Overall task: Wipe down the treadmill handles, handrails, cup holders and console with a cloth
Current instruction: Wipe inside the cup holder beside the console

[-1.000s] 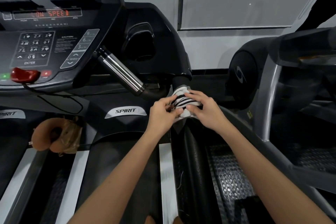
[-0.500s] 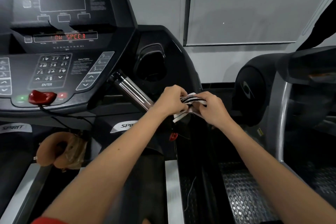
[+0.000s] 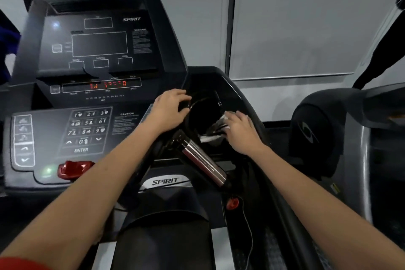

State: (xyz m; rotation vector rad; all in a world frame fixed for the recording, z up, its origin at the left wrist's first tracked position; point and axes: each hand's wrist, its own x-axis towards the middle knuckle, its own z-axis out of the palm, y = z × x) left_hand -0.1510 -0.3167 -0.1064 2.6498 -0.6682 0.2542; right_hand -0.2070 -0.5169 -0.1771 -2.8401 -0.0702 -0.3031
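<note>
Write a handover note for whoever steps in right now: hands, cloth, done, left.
Left hand: at the left rim of the cup holder, fingers curved, no cloth in it; I cannot tell whether it grips the rim.
Right hand: presses the striped cloth onto the cup holder's near right edge.
Done: nothing shows which parts are already wiped.
In progress: this right-side cup holder.
Left, as a cautious guess: finish the holder, then the console, the metal handle just below the hands, and the handrails.
</note>
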